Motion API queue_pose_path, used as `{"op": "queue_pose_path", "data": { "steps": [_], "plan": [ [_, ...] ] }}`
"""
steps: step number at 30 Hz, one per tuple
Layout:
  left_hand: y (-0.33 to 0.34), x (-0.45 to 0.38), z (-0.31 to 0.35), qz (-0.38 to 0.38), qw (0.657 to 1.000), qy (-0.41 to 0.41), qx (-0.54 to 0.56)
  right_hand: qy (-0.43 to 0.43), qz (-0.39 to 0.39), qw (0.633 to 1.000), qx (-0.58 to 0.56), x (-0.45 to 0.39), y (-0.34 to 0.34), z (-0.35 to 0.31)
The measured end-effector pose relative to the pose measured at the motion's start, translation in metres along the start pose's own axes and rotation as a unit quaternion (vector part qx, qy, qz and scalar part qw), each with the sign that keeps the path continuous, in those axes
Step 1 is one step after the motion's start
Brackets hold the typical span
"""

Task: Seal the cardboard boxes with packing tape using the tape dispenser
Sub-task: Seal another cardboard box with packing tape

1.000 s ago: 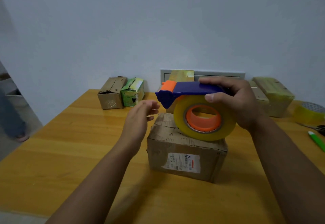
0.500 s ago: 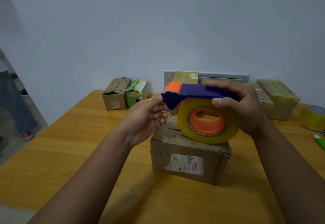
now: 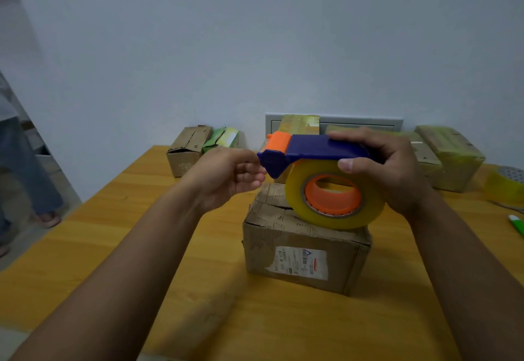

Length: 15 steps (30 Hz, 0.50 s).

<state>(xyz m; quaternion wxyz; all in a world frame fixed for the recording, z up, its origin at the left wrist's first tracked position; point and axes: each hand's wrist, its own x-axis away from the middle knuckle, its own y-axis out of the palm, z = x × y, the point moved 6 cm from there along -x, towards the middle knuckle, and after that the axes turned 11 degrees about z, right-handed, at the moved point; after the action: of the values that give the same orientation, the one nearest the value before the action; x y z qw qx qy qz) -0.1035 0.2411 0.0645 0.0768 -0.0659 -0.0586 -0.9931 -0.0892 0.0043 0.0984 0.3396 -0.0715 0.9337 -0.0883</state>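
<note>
Gripping the tape dispenser (image 3: 323,149) from above, the right hand (image 3: 394,168) is being kept clamped over the cardboard box (image 3: 303,247) just beneath, while the left hand (image 3: 226,176), loosely curled at its nose, is probably best being guided onto the tape end.

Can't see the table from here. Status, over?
Right hand grips tape dispenser above cardboard box. Left hand at dispenser's front end, contact unclear. No tape on box yet. Nothing blocking.
</note>
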Motion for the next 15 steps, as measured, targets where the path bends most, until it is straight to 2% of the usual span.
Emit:
{"op": "queue_pose_path", "data": {
  "steps": [5, 10, 13, 15],
  "plan": [
    [-0.001, -0.006, 0.022, 0.019, 0.994, 0.049, -0.095, -0.014, -0.029, 0.998, 0.061, -0.006, -0.001, -0.011],
    [-0.012, -0.010, 0.032, 0.059, 0.990, 0.074, -0.106, -0.020, -0.078, 0.989, 0.125, -0.014, -0.011, -0.025],
    [-0.034, -0.013, 0.027, 0.095, 0.988, 0.064, -0.108, -0.012, -0.088, 0.985, 0.145, -0.012, -0.028, -0.026],
    [-0.039, -0.013, 0.014, 0.078, 0.986, 0.038, -0.141, -0.004, -0.114, 0.980, 0.166, -0.011, -0.034, -0.025]
  ]
}}
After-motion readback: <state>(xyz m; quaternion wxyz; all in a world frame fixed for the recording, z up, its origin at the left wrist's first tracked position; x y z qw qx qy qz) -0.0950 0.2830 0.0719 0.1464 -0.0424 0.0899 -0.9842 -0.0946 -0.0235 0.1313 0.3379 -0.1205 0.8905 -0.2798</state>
